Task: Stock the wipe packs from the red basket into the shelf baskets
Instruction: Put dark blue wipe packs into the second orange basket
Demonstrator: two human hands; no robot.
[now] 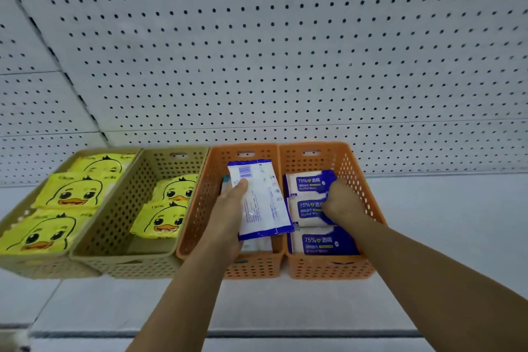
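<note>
Over the left orange basket [197, 208], toward its back wall, the left hand [230, 210] is gripping an alcohol wipe pack [264, 197] barcode side up. The thumb is pressing on top and the fingers are hidden beneath. The pack's long axis is running front to back, in line with the basket's length. It is hanging tilted just above a lower pack [257, 246] lying in the basket, so the coming move is probably a short lowering straight down. In the right orange basket [355, 168], the right hand [341, 204] is curling its fingers round the right end of the middle pack [305, 210] of 3, apparently squaring it. The red basket is not showing.
</note>
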